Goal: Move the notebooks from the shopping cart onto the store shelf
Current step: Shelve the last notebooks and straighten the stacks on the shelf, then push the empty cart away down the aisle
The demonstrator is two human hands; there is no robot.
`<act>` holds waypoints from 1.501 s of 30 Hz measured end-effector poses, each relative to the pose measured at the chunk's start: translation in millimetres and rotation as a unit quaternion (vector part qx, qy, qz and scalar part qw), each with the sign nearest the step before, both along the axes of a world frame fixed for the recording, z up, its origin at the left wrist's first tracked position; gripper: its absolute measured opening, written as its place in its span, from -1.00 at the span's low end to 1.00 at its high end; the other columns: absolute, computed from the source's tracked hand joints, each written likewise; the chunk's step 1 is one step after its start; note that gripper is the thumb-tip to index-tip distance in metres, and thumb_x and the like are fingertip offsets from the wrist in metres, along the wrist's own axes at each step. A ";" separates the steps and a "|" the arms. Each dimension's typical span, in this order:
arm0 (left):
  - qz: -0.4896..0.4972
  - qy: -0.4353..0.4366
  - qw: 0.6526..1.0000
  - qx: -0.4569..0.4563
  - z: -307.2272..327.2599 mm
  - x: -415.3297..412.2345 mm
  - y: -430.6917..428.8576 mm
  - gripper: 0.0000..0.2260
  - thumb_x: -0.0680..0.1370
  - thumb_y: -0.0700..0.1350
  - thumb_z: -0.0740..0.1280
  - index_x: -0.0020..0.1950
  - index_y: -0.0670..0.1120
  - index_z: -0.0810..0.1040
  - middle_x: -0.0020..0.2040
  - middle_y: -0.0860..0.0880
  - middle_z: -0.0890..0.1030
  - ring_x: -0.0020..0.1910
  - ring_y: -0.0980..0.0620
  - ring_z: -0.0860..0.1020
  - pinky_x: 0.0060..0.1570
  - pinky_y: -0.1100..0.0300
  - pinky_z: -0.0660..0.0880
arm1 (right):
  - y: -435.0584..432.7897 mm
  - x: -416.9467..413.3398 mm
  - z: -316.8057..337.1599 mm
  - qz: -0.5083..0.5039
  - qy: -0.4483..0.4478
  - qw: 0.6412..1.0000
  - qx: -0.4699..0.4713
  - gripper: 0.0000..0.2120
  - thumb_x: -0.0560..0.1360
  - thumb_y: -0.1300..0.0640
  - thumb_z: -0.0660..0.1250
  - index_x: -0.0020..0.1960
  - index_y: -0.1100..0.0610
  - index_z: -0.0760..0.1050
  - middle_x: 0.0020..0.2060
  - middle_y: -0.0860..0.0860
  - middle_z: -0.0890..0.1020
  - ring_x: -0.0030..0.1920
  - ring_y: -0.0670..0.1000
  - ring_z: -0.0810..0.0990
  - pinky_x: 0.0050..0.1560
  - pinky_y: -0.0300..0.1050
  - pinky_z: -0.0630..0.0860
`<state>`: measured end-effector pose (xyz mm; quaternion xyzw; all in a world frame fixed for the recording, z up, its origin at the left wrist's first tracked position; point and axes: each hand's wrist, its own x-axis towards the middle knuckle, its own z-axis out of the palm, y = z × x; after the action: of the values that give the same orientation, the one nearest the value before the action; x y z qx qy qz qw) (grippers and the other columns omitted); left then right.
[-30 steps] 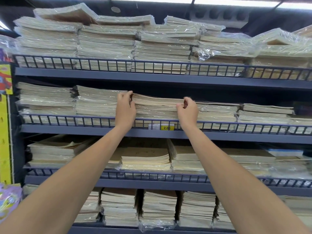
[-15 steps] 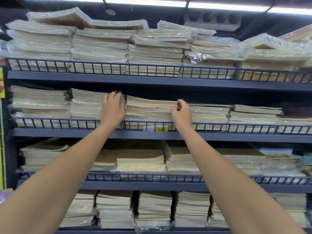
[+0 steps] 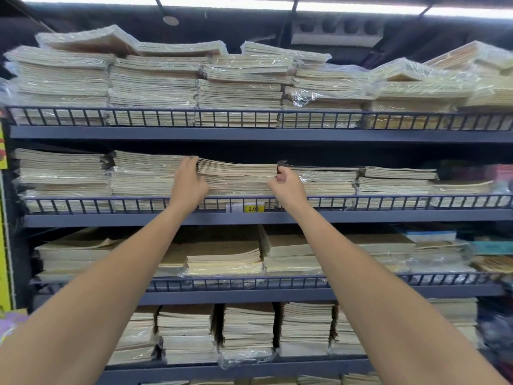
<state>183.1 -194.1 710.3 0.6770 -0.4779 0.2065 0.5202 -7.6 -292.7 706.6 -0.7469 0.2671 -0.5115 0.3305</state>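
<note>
Head view: notebook stack (image 3: 237, 176) sits mid-frame on the second shelf (image 3: 361, 215), looks placed. Left hand (image 3: 188, 184) grips its left end; right hand (image 3: 287, 184) curled at right end, grip unclear. No cart in view, remainder unknown.

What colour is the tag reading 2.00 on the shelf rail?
The tag is yellow with dark digits; head view.

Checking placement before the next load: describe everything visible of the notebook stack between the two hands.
The notebook stack is a flat pile of thin cream-paged notebooks, paper edges facing out, on the second shelf from the top, behind the wire rail and above a yellow price tag. Its top layers fan slightly unevenly. The left hand grips its left end, the right hand its right end. Other stacks flank it closely.
</note>
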 end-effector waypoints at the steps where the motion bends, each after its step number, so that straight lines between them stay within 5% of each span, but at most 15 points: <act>1: -0.013 0.021 1.000 -0.013 -4.2 -7.9 -0.2 -0.48 0.55 -0.29 0.22 0.51 -0.15 0.19 0.50 -0.10 0.22 0.49 -0.06 0.17 0.47 0.04 0.15 | 2.7 -3.8 -3.0 0.000 -0.001 1.000 0.000 -0.50 0.57 0.22 0.23 0.48 0.16 0.21 0.33 0.07 0.44 0.08 -0.08 0.49 -0.27 -0.51 0.40; 4: -0.032 0.084 0.996 -0.023 -14.6 -35.3 0.2 -0.48 0.57 -0.23 0.24 0.51 -0.13 0.18 0.50 -0.09 0.22 0.48 -0.06 0.18 0.45 0.06 0.16 | 7.0 -16.1 -12.2 -0.010 0.000 1.000 -0.011 -0.62 0.56 0.20 0.24 0.37 0.18 0.34 0.24 0.08 0.51 0.11 -0.01 0.50 -0.06 -0.33 0.41; 8: -0.072 0.128 0.989 -0.007 -37.2 -77.2 4.0 -0.51 0.58 -0.18 0.24 0.50 -0.10 0.22 0.47 -0.08 0.28 0.40 -0.09 0.33 0.36 0.01 0.33 | 11.1 -48.1 -26.5 -0.005 0.018 1.000 -0.010 -0.62 0.57 0.16 0.24 0.38 0.16 0.37 0.22 0.03 0.51 0.15 -0.08 0.46 -0.12 -0.38 0.35; 11: -0.089 0.161 0.983 0.025 -59.3 -113.4 9.2 -0.54 0.60 -0.16 0.23 0.49 -0.11 0.23 0.45 -0.07 0.32 0.39 -0.03 0.34 0.25 0.18 0.34 | 13.7 -79.4 -41.7 -0.005 0.047 0.999 -0.001 -0.64 0.58 0.16 0.22 0.36 0.18 0.39 0.23 0.04 0.51 0.13 -0.08 0.45 0.04 -0.27 0.35; 17: -0.122 0.230 0.964 0.052 -102.6 -185.5 24.6 -0.60 0.59 -0.20 0.23 0.44 -0.13 0.32 0.38 -0.08 0.42 0.31 -0.01 0.42 0.09 0.26 0.35 | 20.3 -139.2 -87.4 -0.002 0.066 0.997 0.043 -0.74 0.53 0.16 0.29 0.20 0.15 0.51 0.07 0.05 0.60 0.08 0.03 0.58 0.15 -0.04 0.52; 21: -0.116 0.247 0.959 0.076 -136.4 -239.3 37.8 -0.65 0.60 -0.19 0.22 0.39 -0.14 0.38 0.31 -0.08 0.48 0.13 0.07 0.46 -0.01 0.28 0.36 | 33.0 -180.6 -122.9 0.036 0.082 0.993 0.080 -0.77 0.53 0.24 0.27 0.17 0.21 0.52 -0.02 0.08 0.60 0.01 0.04 0.59 0.04 -0.10 0.51; 26: -0.096 0.253 0.957 0.105 -186.1 -287.0 54.7 -0.69 0.59 -0.21 0.24 0.34 -0.16 0.43 0.25 -0.08 0.54 0.24 0.00 0.49 0.12 0.28 0.37 | 50.5 -211.9 -171.6 0.035 0.108 0.988 0.107 -0.80 0.53 0.25 0.25 0.13 0.22 0.54 -0.09 0.07 0.64 -0.01 0.04 0.61 -0.01 -0.09 0.49; 32: -0.093 0.277 0.936 0.195 -255.7 -326.5 78.6 -0.68 0.60 -0.21 0.20 0.36 -0.17 0.43 0.24 -0.08 0.54 0.19 -0.07 0.51 -0.04 0.30 0.39 | 72.3 -249.9 -234.7 0.049 0.149 0.976 0.154 -0.79 0.55 0.32 0.20 0.13 0.32 0.53 -0.11 0.14 0.61 -0.12 0.04 0.56 -0.25 -0.27 0.46; 37: -0.096 0.299 0.898 0.307 -355.3 -354.8 121.3 -0.67 0.61 -0.20 0.20 0.37 -0.17 0.42 0.30 -0.09 0.50 0.29 -0.03 0.46 0.14 0.29 0.35 | 111.7 -278.9 -331.3 0.063 0.212 0.946 0.235 -0.77 0.55 0.31 0.18 0.12 0.38 0.52 -0.10 0.20 0.63 -0.18 -0.01 0.55 -0.26 -0.26 0.42; 40: -0.098 0.336 0.861 0.369 -407.4 -367.3 146.6 -0.65 0.61 -0.18 0.19 0.41 -0.16 0.36 0.34 -0.09 0.46 0.28 -0.02 0.46 0.07 0.26 0.38 | 135.1 -294.1 -382.3 0.060 0.240 0.923 0.295 -0.77 0.56 0.31 0.17 0.08 0.44 0.50 -0.03 0.27 0.63 -0.14 0.02 0.53 -0.22 -0.18 0.44; 42: -0.095 0.340 0.842 0.408 -437.2 -371.8 163.8 -0.63 0.61 -0.16 0.20 0.43 -0.16 0.34 0.35 -0.08 0.44 0.18 0.02 0.50 0.04 0.27 0.40 | 144.9 -299.6 -412.8 0.059 0.269 0.911 0.307 -0.75 0.55 0.31 0.16 0.06 0.49 0.48 -0.11 0.28 0.62 -0.18 0.06 0.50 -0.16 -0.04 0.43; 45: -0.097 0.348 0.809 0.463 -489.3 -378.7 200.4 -0.63 0.60 -0.14 0.21 0.41 -0.15 0.35 0.22 -0.10 0.52 -0.30 0.13 0.47 -0.36 0.32 0.40 | 171.4 -313.2 -465.7 0.065 0.324 0.881 0.339 -0.77 0.53 0.32 0.19 0.03 0.43 0.55 -0.16 0.21 0.62 -0.18 0.08 0.51 -0.12 0.00 0.44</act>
<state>-195.6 6.3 221.0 0.8144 -0.3672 -0.3400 0.2937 -320.8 -121.3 240.9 -0.7290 0.4673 -0.0971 0.4906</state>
